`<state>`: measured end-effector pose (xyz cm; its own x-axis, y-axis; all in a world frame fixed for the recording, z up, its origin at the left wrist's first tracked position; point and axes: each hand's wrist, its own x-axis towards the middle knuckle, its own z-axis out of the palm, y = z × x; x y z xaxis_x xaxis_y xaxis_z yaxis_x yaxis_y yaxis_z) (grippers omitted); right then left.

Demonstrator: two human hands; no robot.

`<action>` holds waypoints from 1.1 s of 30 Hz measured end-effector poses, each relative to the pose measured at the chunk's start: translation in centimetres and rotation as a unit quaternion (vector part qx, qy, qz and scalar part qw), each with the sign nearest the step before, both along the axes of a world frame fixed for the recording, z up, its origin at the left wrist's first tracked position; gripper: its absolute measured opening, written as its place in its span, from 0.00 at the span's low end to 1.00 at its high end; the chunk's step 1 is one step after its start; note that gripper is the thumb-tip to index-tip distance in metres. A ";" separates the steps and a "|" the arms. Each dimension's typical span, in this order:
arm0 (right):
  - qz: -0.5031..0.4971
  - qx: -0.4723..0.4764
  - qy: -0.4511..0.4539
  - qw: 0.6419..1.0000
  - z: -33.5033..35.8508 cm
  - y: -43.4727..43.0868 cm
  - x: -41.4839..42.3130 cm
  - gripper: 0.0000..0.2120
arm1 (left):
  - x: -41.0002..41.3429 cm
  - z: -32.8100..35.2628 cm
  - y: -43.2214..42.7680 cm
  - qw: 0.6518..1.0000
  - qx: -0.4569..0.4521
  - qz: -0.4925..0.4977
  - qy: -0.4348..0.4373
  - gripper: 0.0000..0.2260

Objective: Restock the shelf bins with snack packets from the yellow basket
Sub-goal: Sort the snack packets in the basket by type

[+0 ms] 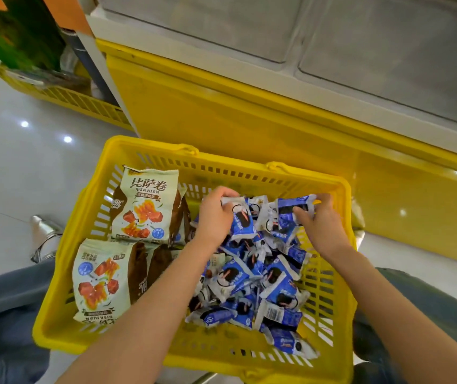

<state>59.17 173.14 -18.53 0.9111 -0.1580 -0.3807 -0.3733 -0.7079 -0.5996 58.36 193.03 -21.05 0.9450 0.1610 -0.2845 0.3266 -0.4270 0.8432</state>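
A silver shoe (43,236) stands on the floor at 9 o'clock of the yellow basket (52,338). Inside the basket, two cream snack bags (144,206) lie along its 9 o'clock side, and a heap of small blue packets (266,275) fills the 3 o'clock side. The left hand (213,217) curls its fingers round one packet at the heap's 11 o'clock; the right hand (322,227) pinches another at 1 o'clock. Grey shelf bins (387,51) sit at 1 o'clock, beyond the basket
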 end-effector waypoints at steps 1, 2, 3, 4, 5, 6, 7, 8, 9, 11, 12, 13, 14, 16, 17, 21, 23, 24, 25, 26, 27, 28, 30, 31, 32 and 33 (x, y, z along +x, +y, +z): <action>0.007 -0.008 0.035 0.999 -0.2 0.3 0.2 0.23 | 0.8 -0.7 -0.2 0.999 -0.005 0.018 0.033 0.09; 0.020 -0.024 0.065 0.997 -0.3 0.6 0.4 0.23 | 1.5 -1.4 -0.3 0.997 -0.015 0.047 0.064 0.10; 0.033 -0.046 0.079 0.995 -0.5 1.0 0.4 0.23 | 2.0 -2.0 -0.4 0.992 -0.030 0.076 0.092 0.10; 0.044 -0.074 0.073 0.994 -0.8 1.2 0.4 0.24 | 2.3 -2.5 -0.4 0.988 -0.043 0.093 0.115 0.11; 0.050 -0.104 0.050 0.992 -1.0 1.4 0.2 0.26 | 2.4 -2.9 -0.5 0.986 -0.046 0.087 0.133 0.12; 0.051 -0.127 0.008 0.991 -1.1 1.5 -0.2 0.26 | 2.3 -3.1 -0.5 0.988 -0.030 0.053 0.140 0.15; 0.059 -0.137 -0.047 0.988 -1.0 1.6 -0.9 0.24 | 1.8 -3.3 -0.5 0.991 0.002 0.003 0.134 0.18; 0.084 -0.133 -0.092 0.983 -1.0 1.7 -1.8 0.22 | 1.0 -3.4 -0.3 0.992 0.042 -0.043 0.111 0.21; 0.117 -0.115 -0.103 0.981 -1.3 1.8 -2.9 0.19 | -0.1 -3.4 0.0 0.990 0.084 -0.080 0.079 0.22; 0.177 -0.051 -0.037 0.982 -2.0 1.9 -5.4 0.18 | -2.9 -3.7 0.7 0.981 0.146 -0.126 0.029 0.21; 0.204 -0.032 0.020 0.978 -2.5 2.0 -6.5 0.21 | -4.2 -3.8 1.0 0.976 0.154 -0.152 0.035 0.19; 0.231 -0.033 0.071 0.970 -3.2 2.1 -7.5 0.25 | -5.5 -3.8 1.2 0.970 0.150 -0.183 0.062 0.17; 0.252 -0.049 0.107 0.960 -4.0 2.2 -8.1 0.29 | -6.5 -3.9 1.2 0.958 0.155 -0.221 0.100 0.16; 0.255 -0.077 0.134 0.954 -5.2 2.6 -8.4 0.31 | -7.9 -4.4 0.8 0.914 0.211 -0.315 0.143 0.19; 0.244 -0.088 0.139 0.956 -5.6 2.8 -8.2 0.30 | -8.3 -4.6 0.7 0.898 0.229 -0.346 0.149 0.21; 0.185 -0.103 0.174 0.962 -6.7 4.1 -7.2 0.24 | -8.5 -4.7 0.7 0.896 0.195 -0.347 0.196 0.30; 0.165 -0.102 0.190 0.962 -6.9 4.7 -6.9 0.24 | -8.4 -4.5 0.8 0.896 0.177 -0.348 0.209 0.29; 0.154 -0.094 0.195 0.964 -7.0 4.9 -6.8 0.25 | -8.4 -4.4 0.9 0.900 0.163 -0.347 0.209 0.27; 0.138 -0.077 0.195 0.968 -7.0 5.0 -6.8 0.26 | -8.4 -4.2 1.0 0.906 0.141 -0.342 0.205 0.24; 0.121 -0.053 0.186 0.974 -6.9 5.0 -6.8 0.27 | -8.5 -4.1 1.2 0.915 0.115 -0.335 0.194 0.20; 0.110 -0.028 0.168 0.979 -6.7 5.1 -6.9 0.28 | -8.6 -3.9 1.4 0.922 0.088 -0.328 0.183 0.17; 0.106 -0.006 0.142 0.984 -6.3 5.3 -7.0 0.28 | -8.7 -3.7 1.7 0.930 0.052 -0.318 0.175 0.16; 0.102 0.040 0.078 0.991 -5.1 5.3 -7.0 0.24 | -8.4 -2.8 2.0 0.947 -0.059 -0.261 0.176 0.14; 0.098 0.065 0.041 0.992 -4.2 5.2 -6.8 0.21 | -8.0 -2.1 1.9 0.954 -0.108 -0.217 0.177 0.13; 0.091 0.084 0.002 0.992 -3.3 5.0 -6.5 0.20 | -7.2 -1.5 1.8 0.962 -0.132 -0.172 0.164 0.12; 0.076 0.091 -0.038 0.992 -2.5 4.6 -5.8 0.19 | -6.2 -1.1 1.5 0.971 -0.135 -0.133 0.143 0.12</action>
<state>53.33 177.77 -21.05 0.9466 0.0485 -0.3187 -0.2186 -0.6301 -0.7451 52.13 194.56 -22.12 0.8194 -0.1946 -0.5391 0.4722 -0.3040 0.8274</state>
